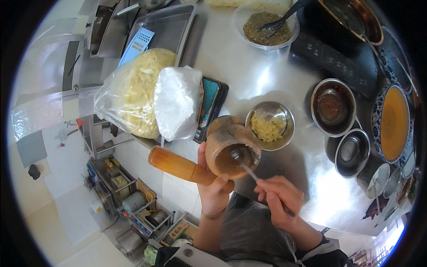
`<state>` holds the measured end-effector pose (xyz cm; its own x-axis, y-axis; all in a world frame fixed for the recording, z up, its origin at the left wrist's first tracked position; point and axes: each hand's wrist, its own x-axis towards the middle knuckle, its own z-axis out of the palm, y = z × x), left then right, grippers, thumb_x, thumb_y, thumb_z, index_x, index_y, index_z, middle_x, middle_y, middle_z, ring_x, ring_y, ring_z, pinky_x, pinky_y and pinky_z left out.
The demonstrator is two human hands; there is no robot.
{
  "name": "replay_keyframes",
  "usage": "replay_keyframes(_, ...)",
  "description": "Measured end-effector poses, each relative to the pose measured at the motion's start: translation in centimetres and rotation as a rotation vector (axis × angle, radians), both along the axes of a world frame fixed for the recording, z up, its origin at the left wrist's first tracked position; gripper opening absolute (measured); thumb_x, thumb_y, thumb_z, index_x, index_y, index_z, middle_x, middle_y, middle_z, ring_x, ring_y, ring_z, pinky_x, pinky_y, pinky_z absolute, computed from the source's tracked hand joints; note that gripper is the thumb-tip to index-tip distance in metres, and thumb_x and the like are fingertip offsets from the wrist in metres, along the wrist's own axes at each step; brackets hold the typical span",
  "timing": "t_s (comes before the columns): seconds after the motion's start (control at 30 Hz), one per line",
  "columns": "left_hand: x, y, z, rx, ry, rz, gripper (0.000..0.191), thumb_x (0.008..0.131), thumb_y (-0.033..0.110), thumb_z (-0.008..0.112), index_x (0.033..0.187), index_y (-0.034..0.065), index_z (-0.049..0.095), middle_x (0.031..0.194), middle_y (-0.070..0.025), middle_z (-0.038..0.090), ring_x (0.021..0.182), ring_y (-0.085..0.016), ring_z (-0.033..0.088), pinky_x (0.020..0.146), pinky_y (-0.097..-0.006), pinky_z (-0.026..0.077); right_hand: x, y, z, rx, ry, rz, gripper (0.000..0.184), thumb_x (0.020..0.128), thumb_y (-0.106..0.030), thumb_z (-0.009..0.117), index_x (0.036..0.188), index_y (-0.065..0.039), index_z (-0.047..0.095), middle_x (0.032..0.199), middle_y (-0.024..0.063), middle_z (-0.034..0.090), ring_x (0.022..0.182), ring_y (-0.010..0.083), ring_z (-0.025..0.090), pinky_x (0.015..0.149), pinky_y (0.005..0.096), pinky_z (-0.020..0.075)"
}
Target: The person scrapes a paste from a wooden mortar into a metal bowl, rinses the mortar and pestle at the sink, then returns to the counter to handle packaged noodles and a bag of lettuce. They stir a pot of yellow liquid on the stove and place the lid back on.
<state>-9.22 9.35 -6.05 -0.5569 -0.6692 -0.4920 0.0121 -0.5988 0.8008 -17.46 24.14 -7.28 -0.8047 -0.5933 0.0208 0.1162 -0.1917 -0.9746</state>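
Note:
My left hand (215,193) grips a wooden mortar (230,133) from below, its mouth tilted towards me. The same hand holds a wooden pestle (176,165), which lies across the palm under the thumb and points left. My right hand (282,198) pinches the handle of a metal spoon (248,170). The spoon's bowl is inside the mortar, against its inner wall. Just beyond the mortar, a small steel bowl (289,133) stands on the steel table, holding pale yellow minced food (265,126), probably garlic.
Left are a clear bag of pale yellow food (140,93), a white plastic bag (178,103), a scale (215,96) and a steel tray (188,25). A tub of brown seasoning (248,41) stands behind. Right are steel bowls (333,106), a patterned bowl of orange liquid (395,123) and an induction cooker (330,60).

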Motion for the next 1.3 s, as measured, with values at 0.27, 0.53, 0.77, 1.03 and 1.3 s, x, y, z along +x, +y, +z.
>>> replay_keyframes(0.27,-0.9,-0.2,0.4,-0.066,-0.053,0.003,0.089,0.078,-0.001,0.058,0.155,0.0188,0.019,0.135,-0.0071,0.048,0.08,-0.004,0.053,0.048,-0.0122,0.033,-0.8,0.2,0.7,0.08,-0.113,0.167,0.025,0.089,0.008,0.053,0.111,0.007,0.066,0.09,0.0153,0.067,0.069,0.0171,0.062,0.063,0.0263,0.0504)
replay_keyframes(0.53,-0.5,-0.6,0.5,-0.118,-0.029,-0.049,0.089,0.077,-0.001,0.06,0.155,0.0173,0.02,0.134,-0.0081,0.049,0.092,-0.008,0.057,0.05,-0.0129,0.036,-1.0,0.3,1.6,0.043,-0.274,0.164,0.024,0.088,0.009,0.054,0.109,0.008,0.066,0.089,0.0162,0.066,0.07,0.018,0.064,0.064,0.0275,0.0518)
replay_keyframes(0.77,-0.9,-0.3,0.8,-0.157,-0.052,-0.043,0.087,0.077,-0.001,0.059,0.155,0.0144,0.021,0.137,-0.0094,0.048,0.102,-0.012,0.058,0.058,-0.0137,0.042,-0.7,-0.2,1.4,0.105,0.025,0.212,0.028,0.084,0.011,0.057,0.111,0.008,0.066,0.089,0.0168,0.065,0.074,0.0219,0.064,0.065,0.0307,0.0526)
replay_keyframes(1.03,-1.7,-0.1,0.9,-0.118,-0.068,0.02,0.083,0.08,-0.01,0.05,0.154,0.0145,0.024,0.139,-0.0115,0.043,0.076,-0.007,0.052,0.049,-0.0152,0.035,0.1,-0.5,0.1,0.278,0.296,0.124,0.03,0.083,0.013,0.056,0.112,0.009,0.065,0.093,0.018,0.066,0.074,0.0231,0.064,0.064,0.0305,0.0533)
replay_keyframes(1.3,-2.0,0.2,0.2,-0.096,-0.084,0.054,0.081,0.081,-0.011,0.049,0.154,0.0147,0.025,0.137,-0.0093,0.045,0.07,-0.005,0.047,0.049,-0.0152,0.031,-0.9,2.3,0.2,0.296,0.438,0.109,0.033,0.075,0.015,0.058,0.107,0.011,0.066,0.09,0.0208,0.066,0.069,0.0279,0.063,0.061,0.0326,0.0524)
